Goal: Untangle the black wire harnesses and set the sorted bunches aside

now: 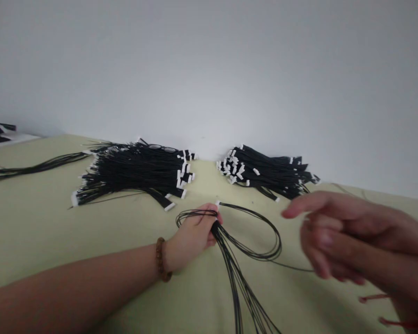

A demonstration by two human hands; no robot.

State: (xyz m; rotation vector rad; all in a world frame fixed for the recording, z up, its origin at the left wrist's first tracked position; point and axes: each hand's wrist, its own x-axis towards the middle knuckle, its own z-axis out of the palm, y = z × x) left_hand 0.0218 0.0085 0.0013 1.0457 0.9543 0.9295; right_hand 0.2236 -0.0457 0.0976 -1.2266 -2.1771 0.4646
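Note:
My left hand [193, 237], with a wooden bead bracelet on the wrist, is closed around a bunch of thin black wires [237, 250] on the pale green table [55, 222]. The wires loop out to the right and trail down toward the bottom edge. My right hand [334, 232] hovers at the right, blurred by motion, index finger stretched toward the loop and the other fingers curled. One thin black wire runs from the loop toward its fingers; whether they grip it is unclear.
Two piles of black wires with white connectors lie near the wall: a large one [135, 174] at centre left, a smaller one [264, 171] at centre right. A loose wire strand [38, 166] lies at far left. Red cord [386, 306] shows at lower right.

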